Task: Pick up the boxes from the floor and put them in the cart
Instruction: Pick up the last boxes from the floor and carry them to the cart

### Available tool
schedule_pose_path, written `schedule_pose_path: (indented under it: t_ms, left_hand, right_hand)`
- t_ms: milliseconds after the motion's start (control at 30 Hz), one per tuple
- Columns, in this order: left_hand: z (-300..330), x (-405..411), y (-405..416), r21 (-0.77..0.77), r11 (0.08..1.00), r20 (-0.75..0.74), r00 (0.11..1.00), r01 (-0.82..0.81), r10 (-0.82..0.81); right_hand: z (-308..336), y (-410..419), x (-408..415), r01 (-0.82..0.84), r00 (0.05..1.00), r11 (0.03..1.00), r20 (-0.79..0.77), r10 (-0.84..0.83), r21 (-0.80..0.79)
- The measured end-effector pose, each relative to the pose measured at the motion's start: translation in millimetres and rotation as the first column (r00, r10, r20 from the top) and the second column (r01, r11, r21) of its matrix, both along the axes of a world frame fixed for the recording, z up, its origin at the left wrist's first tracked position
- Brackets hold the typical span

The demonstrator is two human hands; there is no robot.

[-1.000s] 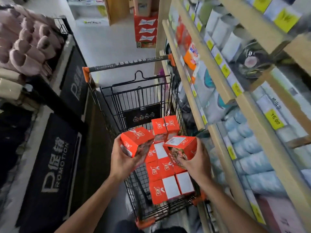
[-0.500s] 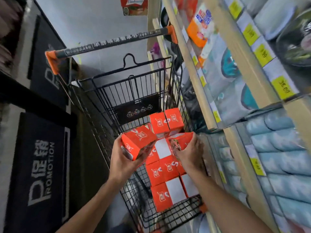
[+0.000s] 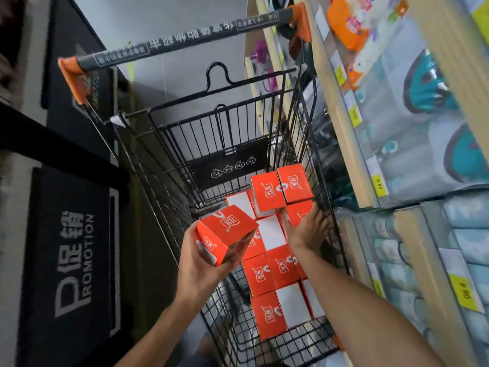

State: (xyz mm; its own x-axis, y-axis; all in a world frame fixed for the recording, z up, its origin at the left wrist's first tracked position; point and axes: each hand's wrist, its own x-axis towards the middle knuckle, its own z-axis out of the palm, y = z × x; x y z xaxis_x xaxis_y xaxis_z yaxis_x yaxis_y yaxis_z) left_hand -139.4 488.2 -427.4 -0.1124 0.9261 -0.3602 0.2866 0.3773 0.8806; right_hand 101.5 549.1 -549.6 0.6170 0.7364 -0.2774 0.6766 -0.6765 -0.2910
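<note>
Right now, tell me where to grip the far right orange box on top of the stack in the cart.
Grip the far right orange box from above, across its two long side faces. It lies flat with its top face exposed, but a twin box sits against its left side, so slide it right first.

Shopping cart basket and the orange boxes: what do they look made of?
Black wire shopping cart basket: thin, dark-coated metal rods in a grid, by the look. Orange rectangular boxes: probably printed cardboard, with sharp folded edges and a slight sheen; one sits in the left hand.
</note>
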Motion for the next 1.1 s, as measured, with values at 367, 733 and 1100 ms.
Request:
schedule_pose_path:
  t_ms: [367,733,1100]
  left_hand:
    - [-15.1,-0.6,5.0,-0.129,0.988,-0.043,0.996,-0.082,0.077]
    - [-69.7,53.0,14.6,-0.303,0.887,-0.096,0.937,-0.349,0.336]
    - [-89.6,140.4,0.9,-0.187,0.888,0.014,0.903,-0.42,0.43]
  right_hand:
    - [11.6,-12.3,9.7,-0.084,0.983,0.996,-0.165,0.086,0.021]
    - [71.3,-41.7,43.6,-0.241,0.929,0.944,-0.227,0.291,0.226]
    - [72.1,-59.9,63.2,-0.223,0.912,0.922,-0.267,0.312,0.317]
